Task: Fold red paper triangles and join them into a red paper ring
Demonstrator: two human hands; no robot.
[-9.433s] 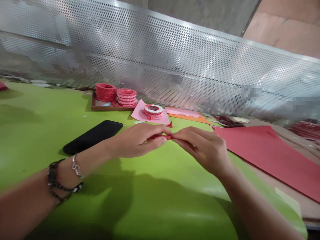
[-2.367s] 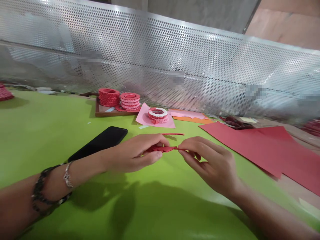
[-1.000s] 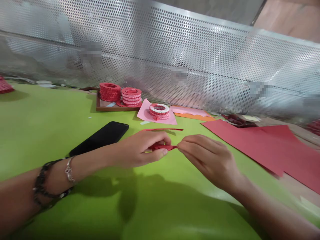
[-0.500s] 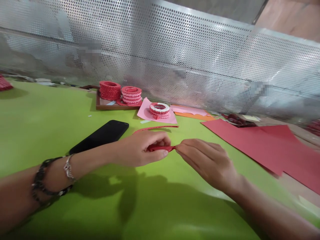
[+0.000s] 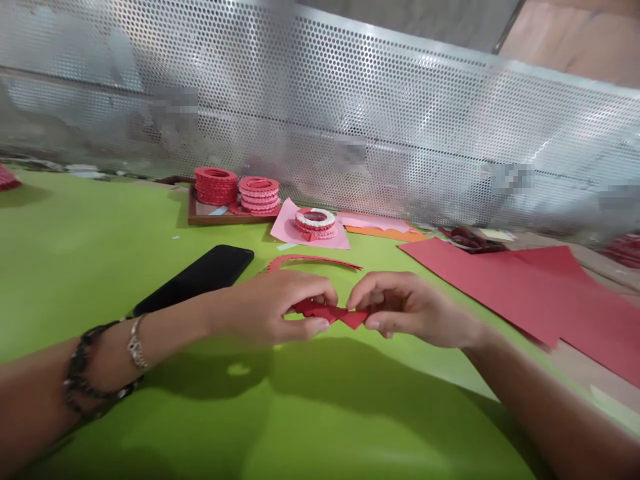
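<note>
A folded red paper piece (image 5: 330,311) is held over the green table (image 5: 320,413), narrow in its middle and flaring at its right end. My left hand (image 5: 280,308) pinches its left part between thumb and fingers, which hide some of it. Thumb and fingers of my right hand (image 5: 415,310) grip the right end. Just beyond both hands lies a curved red paper strip (image 5: 320,259), partly behind the left one. A black phone (image 5: 197,277) rests behind my left forearm.
Stacked red and pink rings (image 5: 259,195) stand in a brown tray (image 5: 230,219). More rings (image 5: 316,223) sit on pink paper (image 5: 285,227). Large red sheets (image 5: 520,287) lie at right. A perforated metal panel (image 5: 320,93) borders the back.
My right hand has turned, its straight fingers now curled and spread from the thumb around the red piece's right end. More of the piece shows between the hands. The view has shifted slightly.
</note>
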